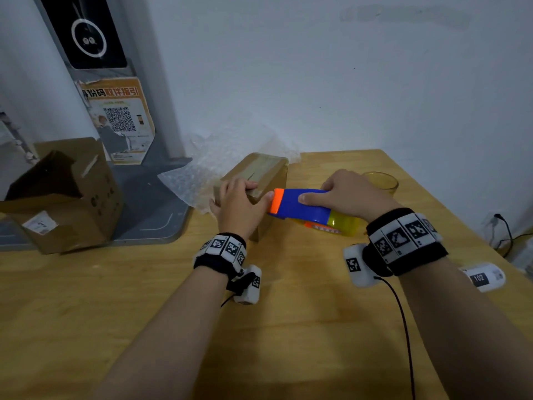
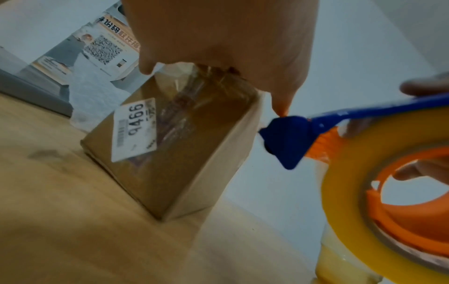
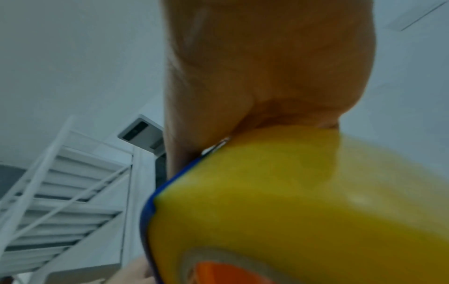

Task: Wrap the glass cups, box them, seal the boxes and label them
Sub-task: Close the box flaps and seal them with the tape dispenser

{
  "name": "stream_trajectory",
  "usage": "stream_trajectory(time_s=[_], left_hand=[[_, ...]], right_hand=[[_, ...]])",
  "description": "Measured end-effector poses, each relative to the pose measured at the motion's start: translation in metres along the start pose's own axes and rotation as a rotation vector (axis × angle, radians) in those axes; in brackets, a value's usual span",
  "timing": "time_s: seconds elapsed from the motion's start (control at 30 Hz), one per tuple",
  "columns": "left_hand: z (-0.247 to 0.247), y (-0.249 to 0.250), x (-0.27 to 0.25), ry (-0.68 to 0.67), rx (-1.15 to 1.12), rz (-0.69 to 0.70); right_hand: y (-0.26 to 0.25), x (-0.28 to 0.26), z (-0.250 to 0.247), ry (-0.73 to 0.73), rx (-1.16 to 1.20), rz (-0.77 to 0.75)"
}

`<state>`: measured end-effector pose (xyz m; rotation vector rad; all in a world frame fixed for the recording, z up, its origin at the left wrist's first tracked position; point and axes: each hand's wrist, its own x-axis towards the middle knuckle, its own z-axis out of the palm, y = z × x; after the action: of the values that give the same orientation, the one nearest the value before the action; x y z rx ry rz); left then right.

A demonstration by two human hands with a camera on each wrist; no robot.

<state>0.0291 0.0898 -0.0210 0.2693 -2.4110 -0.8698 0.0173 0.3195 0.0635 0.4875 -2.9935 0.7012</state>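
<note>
A small closed cardboard box [image 1: 261, 171] [image 2: 184, 146] stands on the wooden table [image 1: 144, 284], with tape across its top and a white label reading 9466 [image 2: 133, 130] on one side. My left hand [image 1: 239, 203] [image 2: 218, 48] grips the box's near top edge, its thumb reaching toward the dispenser's nose. My right hand [image 1: 346, 194] [image 3: 267, 67] grips a blue and orange tape dispenser [image 1: 300, 206] [image 2: 291, 140] carrying a yellow tape roll [image 1: 343, 223] [image 2: 364, 182] [image 3: 303, 201]; its orange front end meets the box's right top corner. A glass cup [image 1: 380, 181] stands behind my right hand.
Crumpled bubble wrap [image 1: 202, 168] lies behind and left of the box. A larger open cardboard box [image 1: 63, 197] sits at the far left by a grey stand [image 1: 144, 197]. A small label printer [image 1: 484, 275] lies at the table's right edge, and a black cable [image 1: 403, 327] trails from my wrist.
</note>
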Motion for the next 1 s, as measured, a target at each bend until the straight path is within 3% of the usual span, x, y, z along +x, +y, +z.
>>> stream_trajectory(time_s=[0.27,0.4,0.7,0.8,0.87,0.93,1.0], left_hand=[[-0.002,0.014,-0.002,0.009,0.066,-0.072],[0.007,0.017,-0.008,-0.031,0.184,-0.033],[-0.011,0.016,-0.003,-0.072,-0.090,-0.066],[-0.016,0.005,-0.002,0.049,-0.316,-0.067],[-0.023,-0.003,0.002,0.129,-0.365,-0.146],[-0.032,-0.011,0.007,0.075,-0.500,-0.274],[-0.039,-0.021,0.011,-0.032,-0.669,-0.359]], right_hand=[[-0.039,0.007,0.001,0.027,-0.001,0.139],[-0.027,0.006,0.005,0.035,-0.225,0.204],[0.014,0.008,0.059,0.008,-0.234,0.308],[0.009,0.009,0.067,-0.039,-0.261,0.299],[0.006,0.010,0.071,-0.091,-0.259,0.293],[0.006,0.011,0.074,-0.104,-0.239,0.301],[0.005,0.013,0.074,-0.018,-0.164,0.296]])
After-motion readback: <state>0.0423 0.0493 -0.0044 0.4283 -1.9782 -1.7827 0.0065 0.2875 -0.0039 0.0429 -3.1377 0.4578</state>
